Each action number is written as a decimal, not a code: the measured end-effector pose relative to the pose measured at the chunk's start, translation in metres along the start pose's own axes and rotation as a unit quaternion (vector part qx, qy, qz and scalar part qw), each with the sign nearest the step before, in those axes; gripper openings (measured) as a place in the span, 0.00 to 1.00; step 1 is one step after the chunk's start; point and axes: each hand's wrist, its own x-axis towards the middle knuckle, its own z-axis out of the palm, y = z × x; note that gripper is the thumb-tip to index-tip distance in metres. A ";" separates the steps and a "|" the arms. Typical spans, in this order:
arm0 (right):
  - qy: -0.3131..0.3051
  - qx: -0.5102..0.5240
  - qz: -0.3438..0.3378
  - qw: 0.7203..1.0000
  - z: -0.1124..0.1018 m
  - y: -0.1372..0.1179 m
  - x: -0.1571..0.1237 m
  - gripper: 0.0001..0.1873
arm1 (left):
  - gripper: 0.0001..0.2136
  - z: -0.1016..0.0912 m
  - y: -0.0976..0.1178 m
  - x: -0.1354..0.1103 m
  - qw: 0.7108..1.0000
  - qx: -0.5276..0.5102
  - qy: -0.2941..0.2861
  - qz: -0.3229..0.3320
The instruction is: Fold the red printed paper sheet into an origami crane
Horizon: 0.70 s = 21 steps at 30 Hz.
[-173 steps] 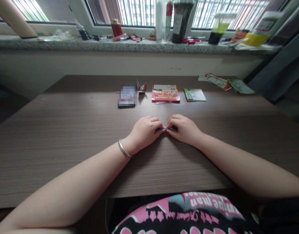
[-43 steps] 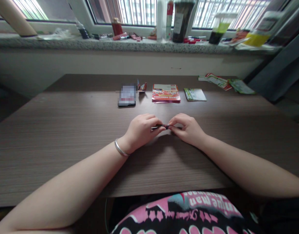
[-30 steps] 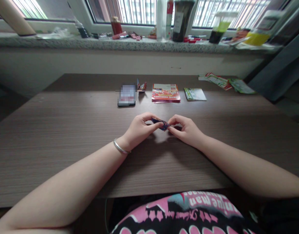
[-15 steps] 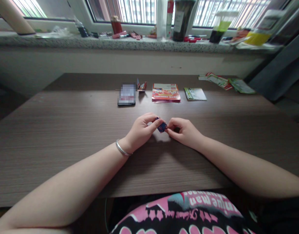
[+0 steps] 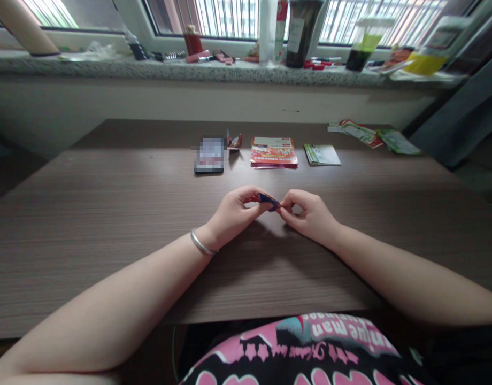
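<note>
A small folded piece of blue and red paper (image 5: 267, 200) is pinched between both hands just above the brown wooden table (image 5: 109, 214). My left hand (image 5: 233, 214), with a silver bangle on its wrist, grips the paper's left end with thumb and fingers. My right hand (image 5: 310, 215) pinches the right end with its fingertips. Both forearms rest on the table near the front edge.
At the back of the table lie a dark phone (image 5: 209, 155), a small folded paper figure (image 5: 233, 142), a red stack of leaflets (image 5: 274, 153), a green stack (image 5: 322, 154) and loose leaflets (image 5: 370, 135). Bottles and cups stand on the windowsill (image 5: 150, 69).
The hands, earlier pressed down on the table with the paper flat, have lifted slightly. The paper has been turned and reworked between the fingertips, with more blue showing.
</note>
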 end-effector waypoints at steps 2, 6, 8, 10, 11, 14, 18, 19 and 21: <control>0.003 -0.002 -0.009 1.000 -0.001 0.000 0.000 0.06 | 0.08 -0.001 -0.001 0.000 1.000 0.014 -0.003 0.007; 0.013 0.014 -0.020 1.000 -0.003 -0.002 0.000 0.03 | 0.08 -0.002 -0.003 0.001 0.999 0.044 0.002 0.017; 0.006 0.033 -0.032 0.999 -0.005 -0.003 0.001 0.04 | 0.07 -0.003 -0.004 0.001 0.999 0.048 0.005 0.023; -0.003 0.052 -0.042 0.998 -0.007 -0.003 0.001 0.05 | 0.06 -0.002 -0.004 0.001 0.998 0.051 -0.004 0.023; -0.003 0.059 -0.044 0.997 -0.007 -0.003 0.002 0.05 | 0.06 -0.002 -0.004 0.001 0.998 0.053 -0.010 0.020; 0.003 0.072 -0.039 0.997 -0.006 -0.003 0.002 0.05 | 0.06 -0.001 -0.003 0.001 0.998 0.063 -0.024 0.011; 0.019 0.071 -0.034 0.997 -0.004 -0.004 0.001 0.05 | 0.06 -0.001 -0.003 0.000 0.997 0.065 -0.028 0.021; 0.023 0.065 -0.036 0.997 -0.004 -0.004 0.001 0.05 | 0.06 -0.001 -0.002 0.000 0.997 0.069 -0.031 0.026; 0.027 0.049 -0.043 0.997 -0.004 -0.006 0.001 0.03 | 0.05 0.000 -0.002 0.000 0.995 0.084 -0.033 0.040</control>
